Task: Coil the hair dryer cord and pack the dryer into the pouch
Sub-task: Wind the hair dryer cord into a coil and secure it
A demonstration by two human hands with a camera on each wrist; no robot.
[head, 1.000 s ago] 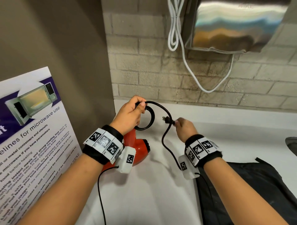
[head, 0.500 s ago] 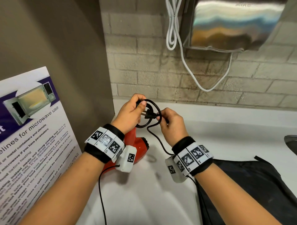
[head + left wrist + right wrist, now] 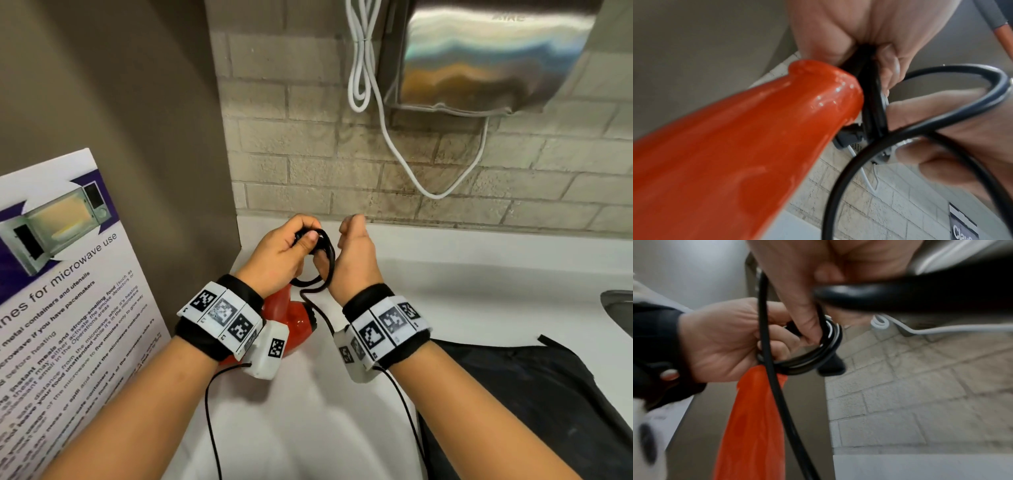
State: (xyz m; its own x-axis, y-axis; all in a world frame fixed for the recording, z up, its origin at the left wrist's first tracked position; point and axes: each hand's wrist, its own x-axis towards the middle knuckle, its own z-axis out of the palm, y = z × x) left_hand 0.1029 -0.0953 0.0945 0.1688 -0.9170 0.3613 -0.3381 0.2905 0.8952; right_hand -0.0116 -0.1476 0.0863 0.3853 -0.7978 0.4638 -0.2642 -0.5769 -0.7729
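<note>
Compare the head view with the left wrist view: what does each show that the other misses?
Only the head view shows the black pouch on the counter, the microwave poster and the steel wall unit. Only the left wrist view shows the plug behind the cord loops. Both show the red dryer, the cord in the left hand, and the right hand.

In front of me a pale brick wall (image 3: pixel 308 164) rises behind the white counter (image 3: pixel 479 270); a steel dispenser (image 3: pixel 493 58) hangs on it with white cables (image 3: pixel 359 68) looped beside, and a microwave poster (image 3: pixel 61 274) leans against the brown wall (image 3: pixel 120 85) at my left
</note>
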